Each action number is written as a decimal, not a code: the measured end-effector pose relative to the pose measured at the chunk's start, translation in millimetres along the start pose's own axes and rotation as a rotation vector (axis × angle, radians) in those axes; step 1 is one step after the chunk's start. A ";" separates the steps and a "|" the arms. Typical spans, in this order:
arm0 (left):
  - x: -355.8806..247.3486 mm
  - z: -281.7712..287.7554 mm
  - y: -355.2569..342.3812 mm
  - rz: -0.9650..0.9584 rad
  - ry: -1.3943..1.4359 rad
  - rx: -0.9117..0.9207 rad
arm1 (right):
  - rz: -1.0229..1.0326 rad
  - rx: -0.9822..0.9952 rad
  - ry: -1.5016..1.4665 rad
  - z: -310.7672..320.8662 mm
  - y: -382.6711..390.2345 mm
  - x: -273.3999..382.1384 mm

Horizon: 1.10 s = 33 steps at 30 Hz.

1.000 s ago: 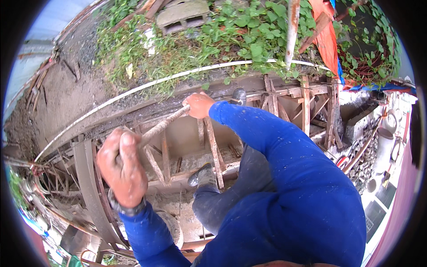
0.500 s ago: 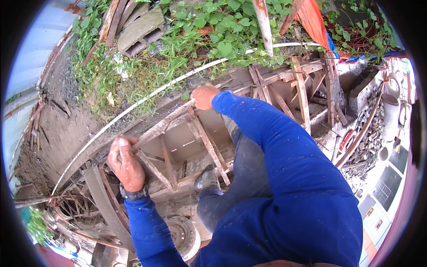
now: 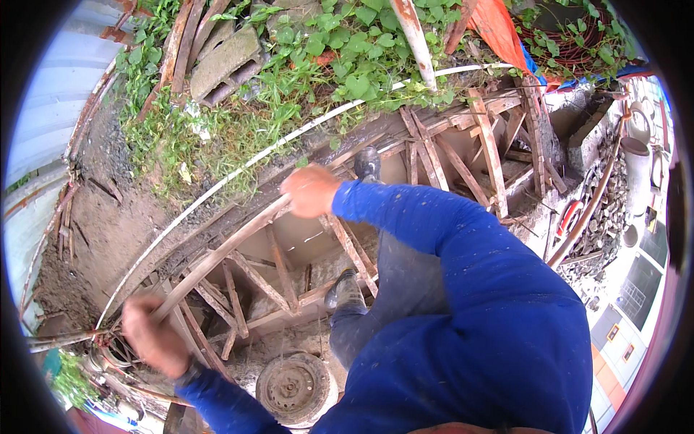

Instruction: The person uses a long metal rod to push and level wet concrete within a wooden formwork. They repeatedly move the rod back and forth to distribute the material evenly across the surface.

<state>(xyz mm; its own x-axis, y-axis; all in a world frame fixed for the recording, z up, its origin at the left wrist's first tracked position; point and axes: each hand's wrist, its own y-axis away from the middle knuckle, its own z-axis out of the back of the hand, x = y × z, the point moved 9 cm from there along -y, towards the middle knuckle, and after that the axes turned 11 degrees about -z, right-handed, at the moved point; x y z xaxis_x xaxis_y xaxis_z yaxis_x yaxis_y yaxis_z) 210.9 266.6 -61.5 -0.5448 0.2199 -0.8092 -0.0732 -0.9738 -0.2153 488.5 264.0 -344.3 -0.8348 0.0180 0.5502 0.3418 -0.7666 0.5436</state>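
Observation:
A long wooden pole [image 3: 224, 249] slants between my two hands, above the bracing of a timber formwork. My right hand [image 3: 312, 190] is closed round its upper end, near the far rim of the formwork. Lower and to the left, my left hand [image 3: 154, 334] is wrapped about the same pole; it is smeared by motion. Whatever lies at the pole's far ends is hidden by my hands or cannot be made out. Below the pole, wooden braces [image 3: 262, 281] cross the trench. One boot [image 3: 367, 165] stands at the far rim, the other boot [image 3: 345, 288] on the near side.
A white pipe [image 3: 238, 168] curves along the far bank, with vines [image 3: 361, 43] and a concrete block [image 3: 228, 69] behind. A muddy wheel [image 3: 293, 388] lies near my left forearm. Rubble [image 3: 589, 217] and an orange tarp [image 3: 497, 32] are to the right.
My left hand has moved down and left, leaving a longer stretch of pole between my hands. The right hand has shifted slightly left and down. The view has shifted a little.

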 end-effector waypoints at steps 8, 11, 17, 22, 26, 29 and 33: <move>-75.9 63.0 -19.5 -0.078 -0.290 -0.050 | 0.129 0.007 -0.187 -3.4 -28.0 91.3; -86.8 40.2 -21.3 -0.096 -0.313 -0.048 | 0.148 0.011 -0.278 -13.2 -30.9 87.4; -86.3 -19.2 -40.9 -0.099 -0.330 0.147 | 0.174 0.051 -0.298 -28.0 -51.9 69.1; -60.3 -109.8 -38.6 -0.028 -0.171 0.235 | 0.028 0.113 -0.151 -47.7 -62.8 -19.3; -21.9 -104.3 -20.8 0.102 -0.106 0.184 | 0.128 0.204 0.171 -73.5 -61.7 -42.7; 23.7 -94.0 7.9 0.275 -0.054 0.104 | 0.016 0.213 0.147 -55.8 -58.4 -61.7; 73.2 -117.6 39.5 0.445 0.017 0.096 | -0.141 0.158 0.149 -55.9 -57.7 -119.5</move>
<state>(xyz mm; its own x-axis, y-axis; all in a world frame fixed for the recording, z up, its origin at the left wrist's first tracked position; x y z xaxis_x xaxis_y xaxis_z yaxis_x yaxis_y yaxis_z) 266.4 251.0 -193.5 -0.5269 -0.2207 -0.8208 0.0869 -0.9746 0.2063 544.5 270.2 -476.8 -0.9293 0.0138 0.3692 0.2712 -0.6532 0.7070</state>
